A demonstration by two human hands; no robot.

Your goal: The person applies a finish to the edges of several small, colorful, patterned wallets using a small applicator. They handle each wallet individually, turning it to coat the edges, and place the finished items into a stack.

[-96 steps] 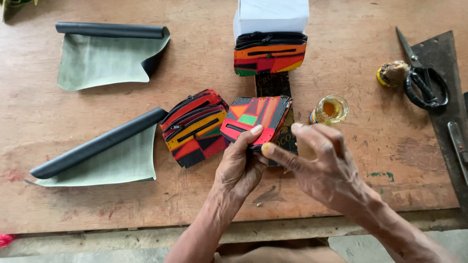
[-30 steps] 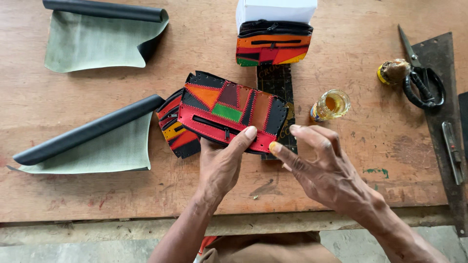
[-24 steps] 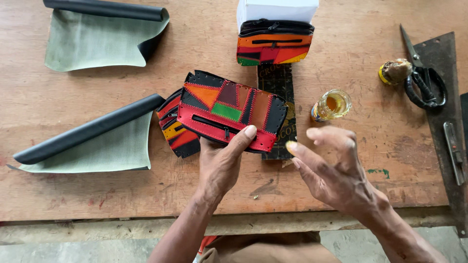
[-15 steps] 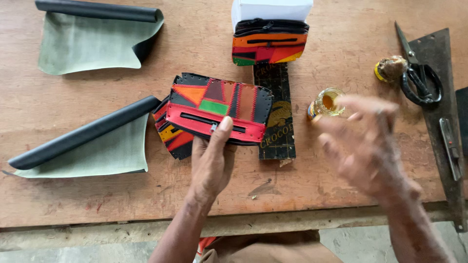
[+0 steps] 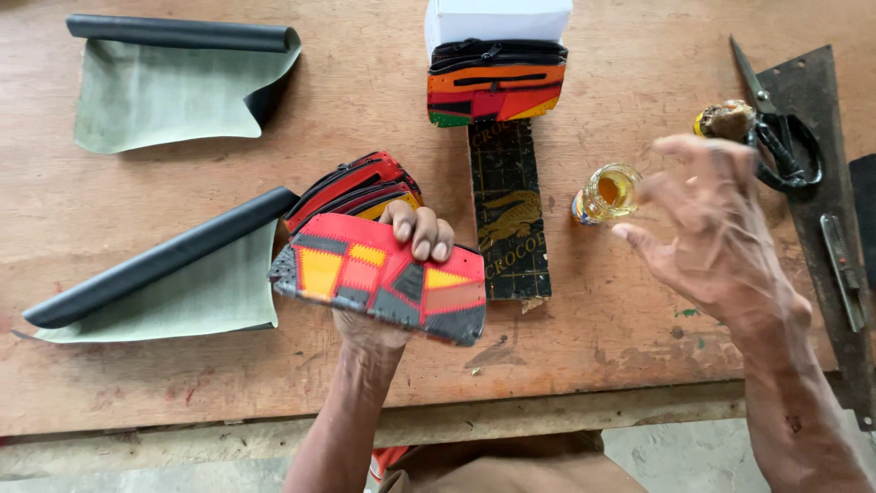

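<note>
My left hand (image 5: 401,265) grips a flat patchwork pouch (image 5: 379,288) of red, orange, yellow and black panels, held above the wooden table with its patterned back turned up toward me; my fingers curl over its top edge. Just behind it lies a second pouch of the same kind (image 5: 351,187) on the table. My right hand (image 5: 716,233) hovers open and blurred to the right, fingers spread, holding nothing, close to a small glass jar of amber liquid (image 5: 610,192).
A third pouch (image 5: 495,91) leans against a white box (image 5: 497,18) at the back, above a dark strip with a crocodile picture (image 5: 508,215). Two partly rolled green-and-black sheets (image 5: 164,274) (image 5: 178,78) lie at left. Scissors (image 5: 776,137) and a metal square (image 5: 826,219) are at right.
My right hand has let go of the pouch and swung out to the right. My left hand has flipped the pouch over, so its zipper side no longer shows.
</note>
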